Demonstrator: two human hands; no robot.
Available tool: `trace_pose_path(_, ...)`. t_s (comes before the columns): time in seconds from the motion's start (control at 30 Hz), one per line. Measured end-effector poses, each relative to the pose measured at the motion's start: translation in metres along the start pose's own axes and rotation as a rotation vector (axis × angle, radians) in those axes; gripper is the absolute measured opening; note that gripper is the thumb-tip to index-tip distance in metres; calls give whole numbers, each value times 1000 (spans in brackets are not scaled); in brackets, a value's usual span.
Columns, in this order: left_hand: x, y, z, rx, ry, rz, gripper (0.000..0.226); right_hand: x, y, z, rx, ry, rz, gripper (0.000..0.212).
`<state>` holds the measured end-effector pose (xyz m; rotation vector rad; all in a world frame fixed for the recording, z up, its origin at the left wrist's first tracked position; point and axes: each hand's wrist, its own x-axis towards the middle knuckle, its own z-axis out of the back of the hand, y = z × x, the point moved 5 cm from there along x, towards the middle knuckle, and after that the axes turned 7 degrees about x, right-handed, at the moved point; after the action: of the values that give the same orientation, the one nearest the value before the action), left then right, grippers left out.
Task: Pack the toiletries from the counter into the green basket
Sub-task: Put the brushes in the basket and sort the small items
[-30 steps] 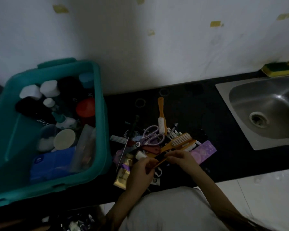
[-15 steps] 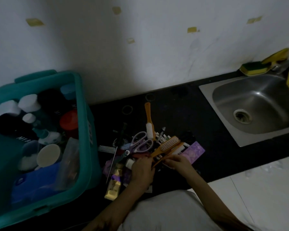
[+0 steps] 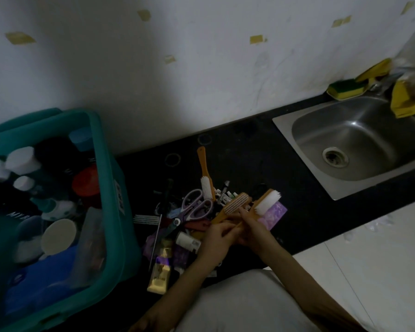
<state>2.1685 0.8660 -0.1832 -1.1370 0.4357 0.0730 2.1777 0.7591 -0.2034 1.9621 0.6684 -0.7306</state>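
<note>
A green basket [image 3: 115, 188] stands at the left of the black counter [image 3: 254, 149], filled with bottles, jars and a blue pack. Beside it lies a pile of toiletries: purple scissors [image 3: 194, 207], a gold tube [image 3: 159, 271], a third orange brush [image 3: 205, 173], a purple card [image 3: 274, 215]. My right hand [image 3: 252, 231] grips the handle of an orange brush with white bristles [image 3: 266, 203], lifted off the pile. My left hand [image 3: 217, 238] holds the handle of another orange brush [image 3: 235, 203]. The two hands touch.
A steel sink [image 3: 359, 144] is set into the counter at the right, with a green-yellow sponge [image 3: 345, 88] and yellow cloth [image 3: 405, 101] behind it. White wall stands at the back. White floor tiles [image 3: 381, 259] lie below the counter edge.
The white-bristled brush in my right hand has risen off the pile and turned bristles up. The camera has swung right, so the basket sits further left in view.
</note>
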Motion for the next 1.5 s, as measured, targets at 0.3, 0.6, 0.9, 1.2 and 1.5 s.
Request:
trace_pose_path(0.3, 2, 10, 36, 599, -304, -18, 20, 11, -2, 29, 181, -138, 72, 27)
trace_pose_path(0.6, 28, 18, 23, 990, -155, 25, 41, 14, -5, 30, 160, -128, 20, 24)
trace_pose_path(0.9, 33, 13, 35, 733, -261, -4, 19, 16, -7, 30, 152, -124, -4, 22)
trace_pose_path(1.2, 37, -21, 12, 36, -213, -19, 22, 8, 5, 12, -80, 36, 166, 20)
trace_pose_path(1.5, 42, -26, 3, 22, -88, 8, 28, 6, 7, 9, -122, -11, 241, 18)
